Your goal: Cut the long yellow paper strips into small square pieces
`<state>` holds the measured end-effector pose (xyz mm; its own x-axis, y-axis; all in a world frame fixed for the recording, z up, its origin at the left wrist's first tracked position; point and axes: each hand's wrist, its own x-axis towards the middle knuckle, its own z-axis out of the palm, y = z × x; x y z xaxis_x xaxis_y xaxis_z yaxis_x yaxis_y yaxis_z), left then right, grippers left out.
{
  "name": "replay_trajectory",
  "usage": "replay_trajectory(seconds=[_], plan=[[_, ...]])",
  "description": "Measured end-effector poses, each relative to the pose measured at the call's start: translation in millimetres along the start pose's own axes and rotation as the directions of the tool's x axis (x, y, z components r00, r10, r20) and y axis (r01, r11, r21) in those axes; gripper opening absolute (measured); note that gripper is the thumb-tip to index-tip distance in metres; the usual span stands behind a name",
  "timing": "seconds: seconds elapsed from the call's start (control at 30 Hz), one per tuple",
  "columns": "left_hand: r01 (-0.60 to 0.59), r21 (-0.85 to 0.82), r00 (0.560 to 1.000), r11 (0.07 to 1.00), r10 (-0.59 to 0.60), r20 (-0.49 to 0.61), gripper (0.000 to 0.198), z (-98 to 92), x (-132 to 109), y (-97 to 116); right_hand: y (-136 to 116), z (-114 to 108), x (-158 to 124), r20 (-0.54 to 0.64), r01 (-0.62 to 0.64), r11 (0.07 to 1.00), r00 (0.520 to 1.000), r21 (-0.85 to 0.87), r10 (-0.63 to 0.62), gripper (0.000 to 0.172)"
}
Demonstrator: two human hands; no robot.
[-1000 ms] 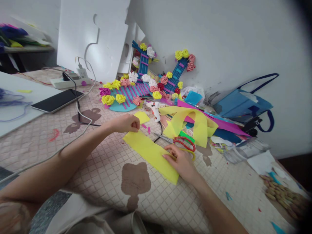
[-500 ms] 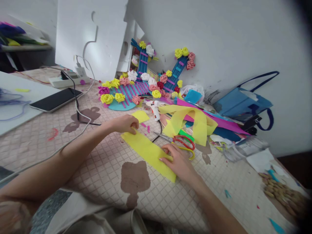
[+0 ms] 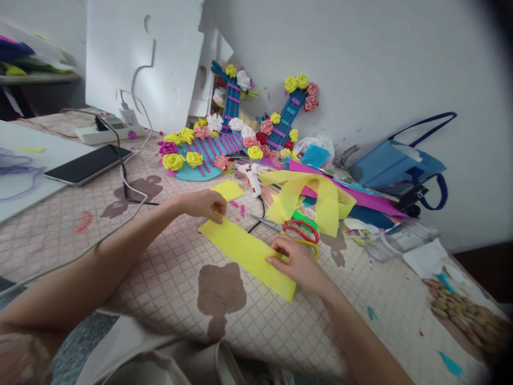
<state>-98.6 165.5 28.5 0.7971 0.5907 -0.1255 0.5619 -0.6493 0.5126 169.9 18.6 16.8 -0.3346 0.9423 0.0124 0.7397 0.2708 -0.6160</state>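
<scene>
One yellow crepe-paper strip (image 3: 244, 251) slants across the diamond-patterned tablecloth (image 3: 172, 283), near the red-and-yellow-handled scissors (image 3: 285, 225). My left hand (image 3: 206, 204) pinches its far end; my right hand (image 3: 295, 264) touches it towards the near end — clamped or merely resting, I cannot tell. Light, even tension seems best — such thin paper could crease.

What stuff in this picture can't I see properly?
All in the head view:
- Yellow strip: partly covered by the right hand.
- Scissors: part of the yellow handle is behind that hand.
- Purple thread: cut off by the left edge.
- Brown heap: blurred and darkened towards the right edge.
</scene>
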Motion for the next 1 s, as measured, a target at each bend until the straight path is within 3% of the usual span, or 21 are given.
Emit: replay_trajectory(seconds=[0.17,0.3,0.5,0.6,0.67,0.73,0.87,1.0], plan=[[0.023,-0.228,1.0,0.973,-0.027,-0.013,0.025,-5.3,-2,7,6,-17,-2,0.104,-0.081,0.971,0.993,0.227,0.058,0.015],[0.016,-0.533,1.0,0.846,-0.015,0.005,0.03,0.1,-1,16,14,-31,-2,0.261,-0.171,0.891,0.963,0.422,0.062,0.022],[0.026,-0.694,0.999,0.719,0.008,0.046,0.033,12.8,2,25,23,-43,-5,0.426,-0.279,0.853,0.902,0.442,0.075,0.034],[0.014,-0.723,0.999,0.691,0.024,0.043,0.032,18.6,2,33,19,-45,-5,0.507,-0.288,0.841,0.861,0.459,0.018,0.056],[0.014,-0.734,0.997,0.679,0.041,0.057,0.031,23.4,1,42,13,-41,-4,0.499,-0.274,0.824,0.867,0.496,-0.012,0.067],[0.005,-0.73,0.996,0.683,0.061,0.064,0.031,28.6,1,52,7,-32,-2,0.463,-0.254,0.802,0.886,0.541,-0.032,0.067],[-0.038,-0.67,0.999,0.741,0.046,-0.006,0.03,35.5,1,64,-2,-13,1,0.394,-0.259,0.763,0.919,0.592,0.007,0.044],[-0.03,-0.637,0.998,0.77,-0.006,-0.054,0.035,33.7,1,65,-2,-7,1,0.276,-0.232,0.81,0.957,0.538,0.091,0.028]])
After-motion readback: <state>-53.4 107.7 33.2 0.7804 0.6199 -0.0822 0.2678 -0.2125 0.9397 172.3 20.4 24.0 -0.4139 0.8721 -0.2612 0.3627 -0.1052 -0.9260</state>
